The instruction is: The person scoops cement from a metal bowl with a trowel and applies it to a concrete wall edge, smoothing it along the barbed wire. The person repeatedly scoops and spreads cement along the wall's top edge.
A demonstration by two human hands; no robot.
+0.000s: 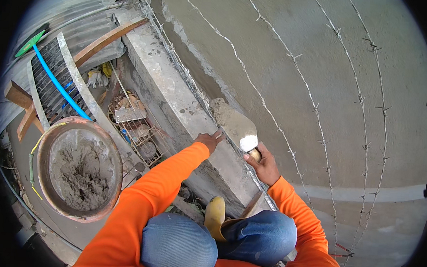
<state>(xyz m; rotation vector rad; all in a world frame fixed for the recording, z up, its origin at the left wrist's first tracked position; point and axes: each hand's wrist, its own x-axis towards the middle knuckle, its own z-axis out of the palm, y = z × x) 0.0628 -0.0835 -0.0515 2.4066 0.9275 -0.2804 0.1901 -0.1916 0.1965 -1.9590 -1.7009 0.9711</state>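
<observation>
My left hand (210, 140) rests at the edge of the long concrete ledge (167, 82), fingers extended toward the narrow groove along it. My right hand (266, 166) grips the wooden handle (254, 154) of a trowel (233, 125), whose wide blade carries grey mortar and lies just past the ledge's edge, close to my left fingers. Strands of barbed wire (296, 58) run beside the trowel, over a grey plastered surface (389, 139). At lower left stands a tub (112, 191) of wet mortar (81, 169).
My knees (180, 244) and a yellow boot (214, 217) are below my hands. On the left are a metal grate (51, 72) with a blue-handled tool (60, 80) on it, wooden boards (107, 39), a wire basket (134, 131) with debris, and corrugated sheeting (50, 11).
</observation>
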